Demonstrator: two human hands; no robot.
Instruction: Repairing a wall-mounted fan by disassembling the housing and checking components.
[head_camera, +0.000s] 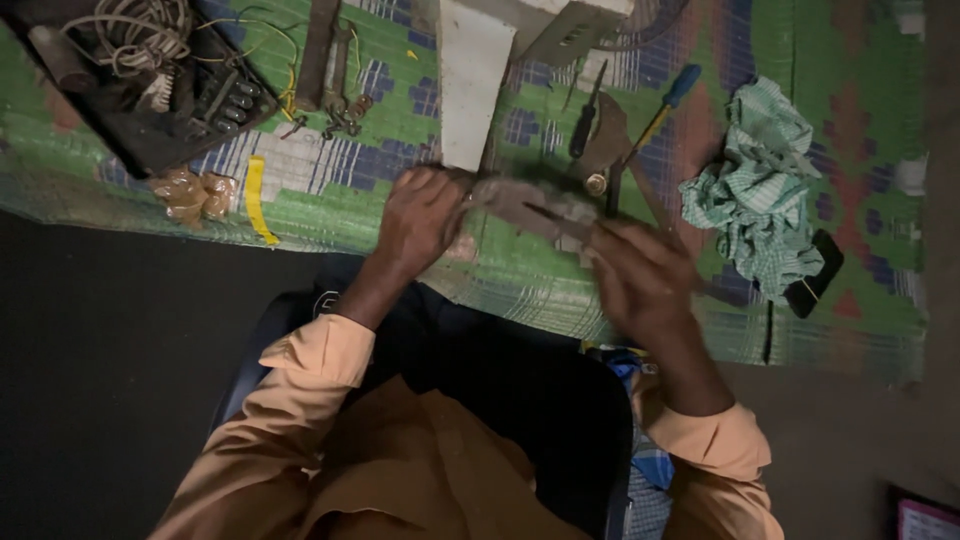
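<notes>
My left hand (420, 222) grips one end of a grey, dirty metal part (530, 205) held just above the green patterned mat (330, 200). My right hand (640, 280) is blurred and closes on the part's other end, where a thin dark tool or rod seems to run under the fingers. What exactly the right hand holds is hard to tell. Both orange sleeves reach in from the bottom of the view.
A blue-handled screwdriver (668, 105), a black-handled tool (585, 120), a checked green cloth (760, 190), a white slab (472, 80), a black box with coiled wires (150, 75), metal wrenches (325, 65) and a crumpled plastic wrapper (192, 193) lie on the mat. Dark floor lies at left.
</notes>
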